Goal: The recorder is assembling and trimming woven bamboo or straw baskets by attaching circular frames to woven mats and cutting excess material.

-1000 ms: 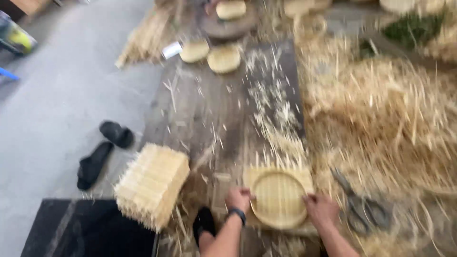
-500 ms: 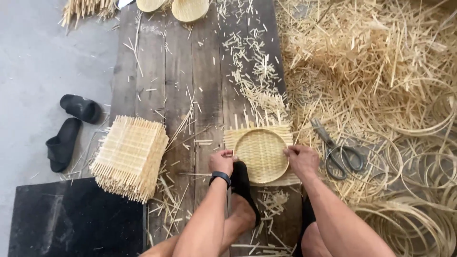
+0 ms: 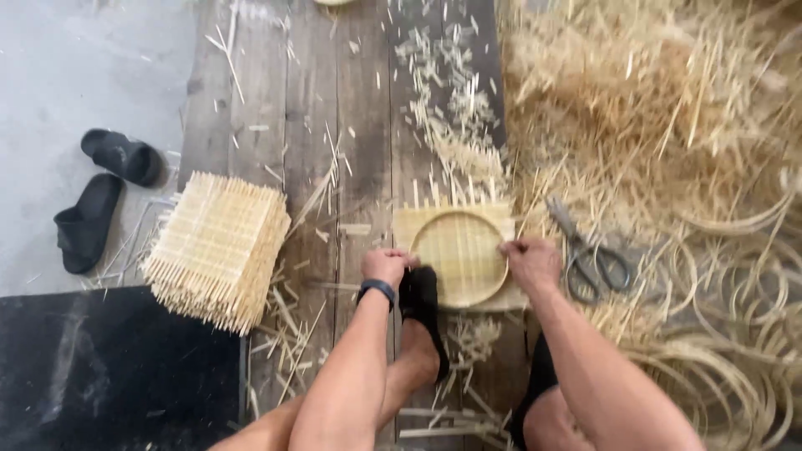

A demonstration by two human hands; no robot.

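A round woven tray (image 3: 461, 257) is being gripped at nine o'clock by the left hand (image 3: 385, 266) and at three o'clock by the right hand (image 3: 530, 261), apparently for rim shaping, so a firm, even hold is being called for.

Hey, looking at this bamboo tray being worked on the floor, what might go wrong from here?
Both hands, the left hand and right hand, press the tray rim beside protruding strip ends, so splinters seem likely. The scissors lie close to the right hand, possibly within a careless reach. The foot pinning the tray might slip on loose shavings.
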